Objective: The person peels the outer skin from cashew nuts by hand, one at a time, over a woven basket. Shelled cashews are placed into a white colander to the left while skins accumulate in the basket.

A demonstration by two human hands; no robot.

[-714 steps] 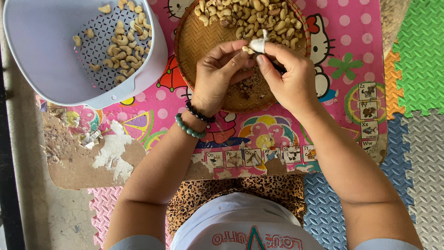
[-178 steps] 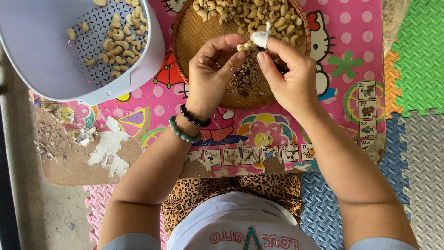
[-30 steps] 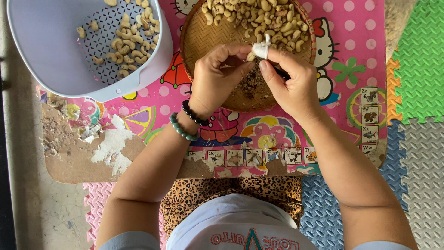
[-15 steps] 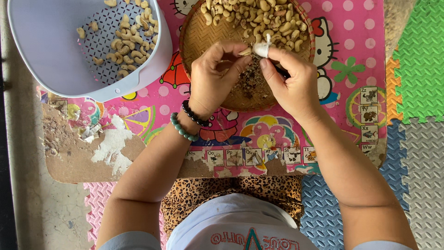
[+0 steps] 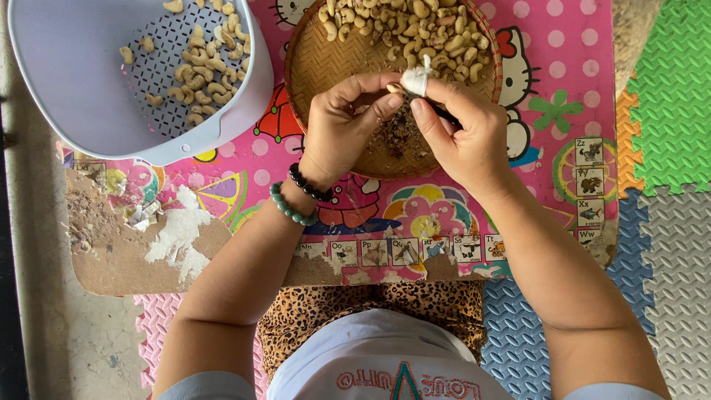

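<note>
- Hands meet over the near half of a round woven wicker tray (image 5: 311, 67), both raised a little above its floor
- Left hand (image 5: 342, 122) is curled narrow, thumb and forefinger pinching one pale curved cashew nut (image 5: 395, 89) at its tip; a black bead bracelet (image 5: 309, 185) and a green bead bracelet (image 5: 289, 207) sit side by side on that wrist
- Right hand (image 5: 466, 137) is closed round a thin dark-handled tool (image 5: 443, 112), only a short stretch of which shows past the fingers, so its kind cannot be told; the forefinger wears a white cloth wrap (image 5: 415, 78) that touches the same nut
- Unsorted brownish cashew nuts (image 5: 415, 30) lie heaped across the far half of the tray, with dark flakes of husk (image 5: 396, 137) scattered on the tray floor under the hands
- Off to the left, just beside the tray, stands a pale lilac plastic basket with a perforated bottom (image 5: 81, 96), holding a loose cluster of pale clean cashews (image 5: 200, 67) in its far right part
- Tray and basket both rest on a pink polka-dot cartoon-printed board (image 5: 563, 44), its left near corner worn down to bare brown (image 5: 126, 252)
- Green, grey and blue foam floor tiles (image 5: 670, 222) lie to the right of the board
</note>
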